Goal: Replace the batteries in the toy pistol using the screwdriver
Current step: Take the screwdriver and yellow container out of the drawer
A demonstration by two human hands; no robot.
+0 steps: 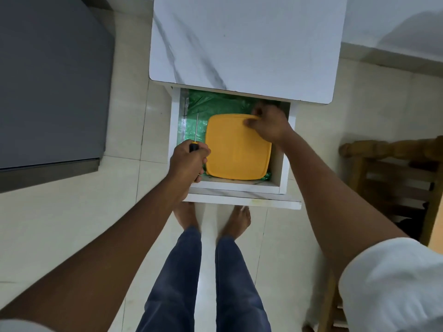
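Nearest, the left hand (pixel 188 161) has its grip wrapped round the screwdriver (pixel 194 140), shaft pointing toward 12 o'clock inside the drawer (pixel 233 188). Farther, at 2 o'clock, the right hand (pixel 268 124) pinches the yellow lid (pixel 237 149) at its far corner. The toy pistol is unseen, perhaps underneath.

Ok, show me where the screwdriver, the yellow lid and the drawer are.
screwdriver (pixel 197 127): head view, on the metal shaft ahead of the left hand (pixel 188 161).
yellow lid (pixel 236 152): head view, on the middle of its flat top.
drawer (pixel 236 188): head view, on its white front wall.
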